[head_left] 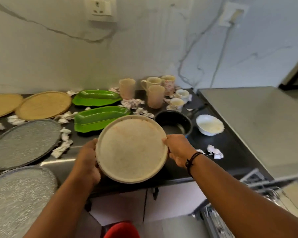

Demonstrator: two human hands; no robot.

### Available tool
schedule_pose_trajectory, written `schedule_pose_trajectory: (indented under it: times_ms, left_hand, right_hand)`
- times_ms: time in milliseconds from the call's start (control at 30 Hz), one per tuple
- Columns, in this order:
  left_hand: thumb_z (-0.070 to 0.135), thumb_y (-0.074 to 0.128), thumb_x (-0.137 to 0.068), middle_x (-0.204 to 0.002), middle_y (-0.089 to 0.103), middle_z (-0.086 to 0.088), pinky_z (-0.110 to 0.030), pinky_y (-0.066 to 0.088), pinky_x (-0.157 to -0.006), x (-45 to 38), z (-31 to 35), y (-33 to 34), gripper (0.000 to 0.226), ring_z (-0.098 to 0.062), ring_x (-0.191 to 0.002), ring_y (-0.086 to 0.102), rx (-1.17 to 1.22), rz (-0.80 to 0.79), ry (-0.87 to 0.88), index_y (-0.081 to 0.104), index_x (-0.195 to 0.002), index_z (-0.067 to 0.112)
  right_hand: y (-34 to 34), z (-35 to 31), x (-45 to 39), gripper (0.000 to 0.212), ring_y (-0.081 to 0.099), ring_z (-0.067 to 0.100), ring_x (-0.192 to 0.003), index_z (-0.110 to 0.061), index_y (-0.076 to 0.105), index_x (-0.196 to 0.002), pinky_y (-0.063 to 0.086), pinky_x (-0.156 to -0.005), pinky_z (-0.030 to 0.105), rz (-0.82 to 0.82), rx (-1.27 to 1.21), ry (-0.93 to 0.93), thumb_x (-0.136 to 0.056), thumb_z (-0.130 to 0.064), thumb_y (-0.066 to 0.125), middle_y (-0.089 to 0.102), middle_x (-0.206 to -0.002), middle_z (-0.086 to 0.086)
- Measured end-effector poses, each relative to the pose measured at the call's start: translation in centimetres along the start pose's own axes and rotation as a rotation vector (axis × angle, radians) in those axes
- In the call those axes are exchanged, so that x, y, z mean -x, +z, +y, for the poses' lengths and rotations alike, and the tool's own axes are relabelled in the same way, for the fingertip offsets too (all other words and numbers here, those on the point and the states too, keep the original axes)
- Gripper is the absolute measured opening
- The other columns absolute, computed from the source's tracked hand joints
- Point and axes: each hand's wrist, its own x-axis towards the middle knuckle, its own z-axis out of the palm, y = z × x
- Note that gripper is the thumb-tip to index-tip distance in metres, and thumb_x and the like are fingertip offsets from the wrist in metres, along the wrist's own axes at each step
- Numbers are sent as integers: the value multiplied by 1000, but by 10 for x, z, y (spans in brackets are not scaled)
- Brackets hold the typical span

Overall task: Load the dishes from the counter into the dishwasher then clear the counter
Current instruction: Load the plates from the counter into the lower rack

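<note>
A round beige plate [132, 149] with reddish smears is lifted above the dark counter [230, 143], tilted toward me. My left hand [88, 159] grips its left rim and my right hand [178, 149] grips its right rim. On the counter lie two tan plates [43, 105], two grey plates [24, 143], two green leaf-shaped dishes [100, 117], a black pot [175, 123], a white bowl [210, 125] and several cups [155, 95]. The dishwasher rack [258, 184] shows at lower right.
Crumpled paper scraps [132, 103] are scattered among the dishes. A steel worktop [256, 121] adjoins on the right. A red object [121, 231] sits on the floor below. Wall sockets and a cable are on the marble backsplash.
</note>
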Motion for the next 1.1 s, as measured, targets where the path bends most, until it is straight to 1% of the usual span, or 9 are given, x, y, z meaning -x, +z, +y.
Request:
schedule_pose_trajectory:
  times_ms: [100,267,400,467,600,800,900,1000,1100]
  left_hand:
    - [30,37,-100,-45,61,7,-30,42,-60,28,-5,52,34,-19,-55,59,30,-150,40,53,-72,21]
    - [30,39,-99,-58,69,8,-36,45,-69,82,-35,155,27,-20,-79,60,-18,-360,37,61,-84,23]
    - [30,43,-99,-64,71,6,-35,46,-66,131,-86,245,24,-19,-78,62,-67,-534,-14,63,-89,21]
    - [29,45,-97,-68,72,5,-36,49,-71,157,-123,293,23,-19,-79,63,-132,-607,-27,65,-90,21]
    - [25,49,-94,-79,67,-4,-35,48,-72,197,-208,380,21,-22,-83,60,-271,-681,-88,66,-86,15]
    - [26,53,-94,-88,65,-8,-36,45,-68,227,-338,469,14,-26,-80,59,-523,-763,-224,62,-96,16]
    - [28,59,-90,-107,64,-11,-39,48,-76,220,-400,488,29,-31,-96,61,-688,-785,-295,57,-116,16]
    - [32,61,-90,-113,66,-10,-38,51,-78,207,-448,494,31,-30,-102,62,-835,-807,-419,57,-118,18]
    - [35,59,-91,-116,64,-10,-38,46,-91,191,-509,501,34,-26,-103,60,-1010,-849,-583,58,-118,15]
  right_hand:
    - [-59,4,27,20,65,30,-91,-7,69,-97,53,-88,50,51,-38,-98,-96,-9,50,68,-103,21]
    - [-187,27,59,27,58,33,-78,-8,73,-72,45,-83,70,248,-136,-199,-89,-6,53,62,-101,37]
    - [-305,61,86,19,65,31,-86,-5,69,-101,56,-78,48,411,-310,-208,-97,-5,50,69,-97,20]
    - [-366,86,102,18,65,28,-84,-9,68,-98,56,-70,39,495,-383,-184,-97,-5,50,70,-94,13]
    - [-477,143,128,18,66,26,-74,-3,68,-102,57,-59,35,644,-413,-90,-97,-4,51,70,-92,16]
    - [-601,225,153,18,66,29,-78,-5,68,-99,59,-75,43,742,-312,64,-96,-4,51,70,-92,19]
    - [-639,274,148,14,66,22,-70,-8,67,-100,57,-60,32,722,-243,207,-94,-5,55,70,-87,15]
    - [-651,314,142,12,63,18,-63,-12,63,-95,51,-46,22,699,-202,326,-93,-4,55,65,-79,7]
    - [-665,370,128,18,67,23,-71,-15,63,-98,57,-53,29,710,-179,476,-91,-1,55,67,-88,11]
